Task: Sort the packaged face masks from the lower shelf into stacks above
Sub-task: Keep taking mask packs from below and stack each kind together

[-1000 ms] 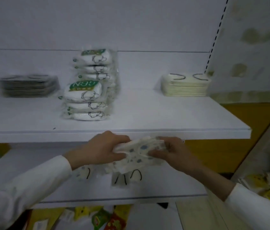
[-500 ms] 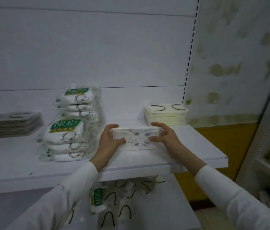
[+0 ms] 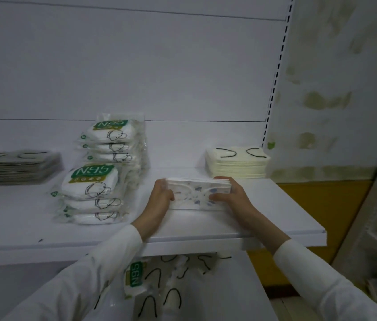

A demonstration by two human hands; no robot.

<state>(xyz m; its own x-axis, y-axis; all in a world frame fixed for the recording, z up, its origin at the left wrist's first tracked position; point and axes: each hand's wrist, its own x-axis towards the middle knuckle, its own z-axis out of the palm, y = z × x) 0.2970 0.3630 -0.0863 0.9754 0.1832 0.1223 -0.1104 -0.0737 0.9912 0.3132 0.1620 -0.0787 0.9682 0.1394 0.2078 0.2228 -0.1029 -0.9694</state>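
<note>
We face a white back panel (image 3: 159,66), with a pale wall (image 3: 345,100) blotched in green to its right. Below the panel runs the upper shelf (image 3: 264,214), white and wide. Under it we see part of the lower shelf (image 3: 229,286).

On the upper shelf, far left, lies a flat grey stack (image 3: 16,166) with black ear loops on top, blurred at its edge. Right of it stand two piles of bagged masks printed N95 in green. The front N95 pile (image 3: 90,193) is near the shelf's middle depth, and the rear N95 pile (image 3: 115,140) is just behind it, close to the back panel. Well apart, at the back right corner, sits a neat cream stack (image 3: 237,164) with two black loops showing.

Between the N95 piles and the cream stack, toward the front, we hold the patterned masks (image 3: 196,193), a white bundle with bluish spots. It stands on its long edge, and its lower edge meets the shelf top as far as we can tell. Our left hand (image 3: 159,198) grips its left end with the fingers curled around it. Our right hand (image 3: 234,195) grips the right end, thumb on the near face and fingers behind. White sleeves cover both forearms.

On the lower shelf, loose masks (image 3: 166,286) with black loops lie in a jumble, and one N95 pack (image 3: 135,276) lies at their left edge.
</note>
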